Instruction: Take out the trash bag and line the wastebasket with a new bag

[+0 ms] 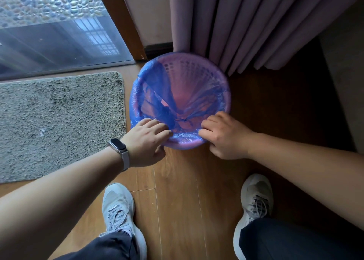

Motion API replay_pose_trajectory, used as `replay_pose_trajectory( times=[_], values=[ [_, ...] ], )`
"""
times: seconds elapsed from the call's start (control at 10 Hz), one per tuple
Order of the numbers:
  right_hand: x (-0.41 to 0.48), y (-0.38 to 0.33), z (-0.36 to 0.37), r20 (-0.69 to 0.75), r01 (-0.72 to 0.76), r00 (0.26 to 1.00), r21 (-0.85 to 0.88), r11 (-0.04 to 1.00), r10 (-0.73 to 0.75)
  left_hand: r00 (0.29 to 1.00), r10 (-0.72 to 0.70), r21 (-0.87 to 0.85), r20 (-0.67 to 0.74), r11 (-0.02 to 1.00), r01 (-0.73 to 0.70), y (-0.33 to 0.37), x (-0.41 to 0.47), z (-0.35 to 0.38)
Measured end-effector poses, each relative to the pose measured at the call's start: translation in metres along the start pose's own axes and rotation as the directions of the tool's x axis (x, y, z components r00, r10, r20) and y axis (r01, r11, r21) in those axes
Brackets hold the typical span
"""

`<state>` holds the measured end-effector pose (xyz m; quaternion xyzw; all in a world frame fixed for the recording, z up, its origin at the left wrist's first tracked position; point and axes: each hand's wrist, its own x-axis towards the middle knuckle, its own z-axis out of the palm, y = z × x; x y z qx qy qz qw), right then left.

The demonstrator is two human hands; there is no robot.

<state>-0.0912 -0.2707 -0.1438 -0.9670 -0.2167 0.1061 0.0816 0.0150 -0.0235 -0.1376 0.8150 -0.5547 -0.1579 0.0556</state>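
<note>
Lining looks nearly finished, by my reading: a thin blue bag (157,86) already sits inside the pink wastebasket (197,144), its mouth folded over most of the rim, and no filled bag is in view. What seems left is smoothing the near edge. The left hand (146,139) and right hand (224,135) both rest on the near rim, fingers curled and pinching the bag's folded edge against it. The film is translucent, creased and bunched toward the bottom, with the basket's perforated wall showing through at the far side. The wastebasket stands on the wooden floor (177,190), beside the grey mat (59,122) and touching the curtain (236,23).
</note>
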Motion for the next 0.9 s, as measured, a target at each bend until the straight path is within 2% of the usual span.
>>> replay_pose_trajectory(
  times=[0.1,0.3,0.4,0.5,0.7,0.9],
  values=[
    [-0.001,-0.002,-0.013,0.025,-0.038,0.999,0.012,0.999,0.038,0.998,-0.011,-0.079,-0.056,0.997,0.006,0.006,0.003,-0.01],
    [0.017,-0.003,-0.023,-0.118,-0.196,0.971,0.103,0.975,0.208,0.964,-0.152,-0.196,-0.221,0.975,0.109,0.007,0.026,-0.01],
    [0.026,-0.005,-0.028,-0.082,-0.278,0.953,0.143,0.95,0.291,0.937,-0.239,-0.211,-0.254,0.959,0.188,0.007,0.027,-0.016],
    [0.026,-0.009,-0.05,-0.016,-0.311,0.948,0.164,0.936,0.318,0.924,-0.308,-0.209,-0.228,0.942,0.262,0.017,0.012,-0.039],
    [0.017,-0.019,-0.155,0.014,-0.345,0.938,0.134,0.929,0.347,0.921,-0.38,-0.143,-0.088,0.92,0.365,0.031,-0.015,-0.143],
    [-0.006,-0.033,-0.29,-0.065,-0.381,0.916,0.173,0.908,0.396,0.914,-0.4,-0.099,-0.07,0.914,0.393,0.068,-0.017,-0.283]
  ],
)
